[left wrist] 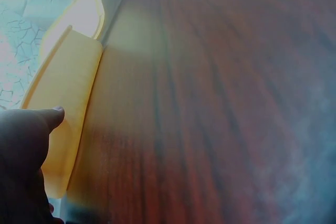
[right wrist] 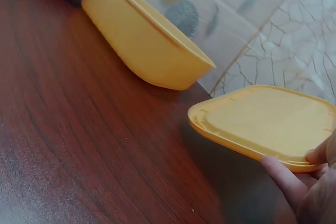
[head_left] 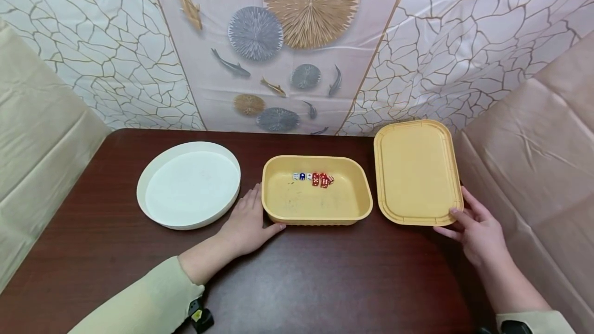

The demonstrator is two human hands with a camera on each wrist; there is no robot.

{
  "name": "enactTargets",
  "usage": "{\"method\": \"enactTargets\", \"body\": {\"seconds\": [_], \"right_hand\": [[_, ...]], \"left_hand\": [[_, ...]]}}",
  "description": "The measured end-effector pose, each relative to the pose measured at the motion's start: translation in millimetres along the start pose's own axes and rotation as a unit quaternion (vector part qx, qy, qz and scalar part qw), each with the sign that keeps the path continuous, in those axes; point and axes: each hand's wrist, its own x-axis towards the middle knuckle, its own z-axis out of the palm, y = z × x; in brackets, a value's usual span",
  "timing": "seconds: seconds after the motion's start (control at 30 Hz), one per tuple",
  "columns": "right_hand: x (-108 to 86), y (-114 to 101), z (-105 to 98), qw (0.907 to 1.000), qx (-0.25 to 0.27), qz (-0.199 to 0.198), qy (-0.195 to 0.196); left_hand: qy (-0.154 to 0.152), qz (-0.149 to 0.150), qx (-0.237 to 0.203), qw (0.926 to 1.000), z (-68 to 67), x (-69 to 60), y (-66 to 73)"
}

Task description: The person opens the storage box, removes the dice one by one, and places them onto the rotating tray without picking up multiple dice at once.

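A yellow rectangular container (head_left: 320, 213) stands mid-table, with white, blue and red dice (head_left: 315, 178) grouped inside near its back. My left hand (head_left: 243, 226) lies against its left end, fingers along the side and thumb at the front left corner; the left wrist view shows the thumb on the container's outer wall (left wrist: 65, 77). At the right, my right hand (head_left: 482, 236) pinches the near right corner of a yellow lid (head_left: 417, 174), thumb on top and fingers beneath. In the right wrist view the lid (right wrist: 262, 124) is held up off the table, apart from the container (right wrist: 142, 40).
A round white tray (head_left: 190, 187) sits on the dark wooden table (head_left: 352, 282), left of my left hand. Patterned cloth (head_left: 287, 66) hangs behind the table's back edge, and beige padded panels (head_left: 533, 169) stand at both sides.
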Motion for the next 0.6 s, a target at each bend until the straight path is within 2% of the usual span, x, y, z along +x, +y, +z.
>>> {"method": "enactTargets", "body": {"seconds": [0.1,0.4,0.6], "right_hand": [[1.4,2,-11,0.9988,0.021,0.033,-0.03],[7.3,7,-32,0.989,0.058,0.109,-0.082],[11.9,11,-38,0.9838,0.04,0.156,-0.078]], "left_hand": [[-0.001,-0.001,-0.001,1.0,0.0,0.0,-0.2],[0.0,0.001,0.002,1.0,1.4,0.6,-1.3],[0.002,0.002,0.001,1.0,1.6,0.7,-1.1]]}}
